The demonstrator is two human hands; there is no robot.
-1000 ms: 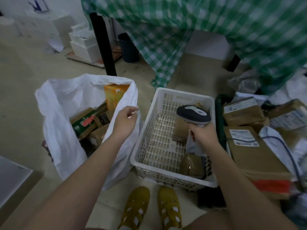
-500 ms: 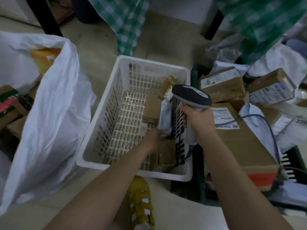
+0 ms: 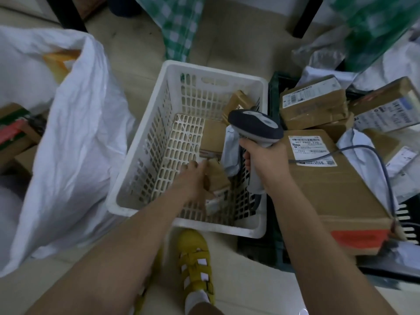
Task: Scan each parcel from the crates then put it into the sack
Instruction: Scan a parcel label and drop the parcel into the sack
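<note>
A white slotted crate [image 3: 145,146] stands on the floor in the middle. Inside it my left hand [image 3: 193,180] grips a small brown parcel [image 3: 218,176] near the right wall. More brown parcels [image 3: 213,135] and a pale poly mailer [image 3: 230,153] lie further back in the crate. My right hand [image 3: 266,164] holds a grey and dark barcode scanner [image 3: 256,126] over the crate's right side, its cable [image 3: 372,155] trailing right. The white sack [image 3: 75,144] stands open at the left with parcels inside.
A large cardboard box [image 3: 336,189] with a label rests on a dark crate [image 3: 275,92] to the right, with more labelled boxes [image 3: 313,103] and mailers behind. A green checked cloth [image 3: 177,26] hangs at the back. My yellow shoe [image 3: 195,258] is below the white crate.
My left hand left the sack's rim, reached into the white crate and took hold of a small brown parcel. The view tilted down and right. The scanner stayed over the crate.
</note>
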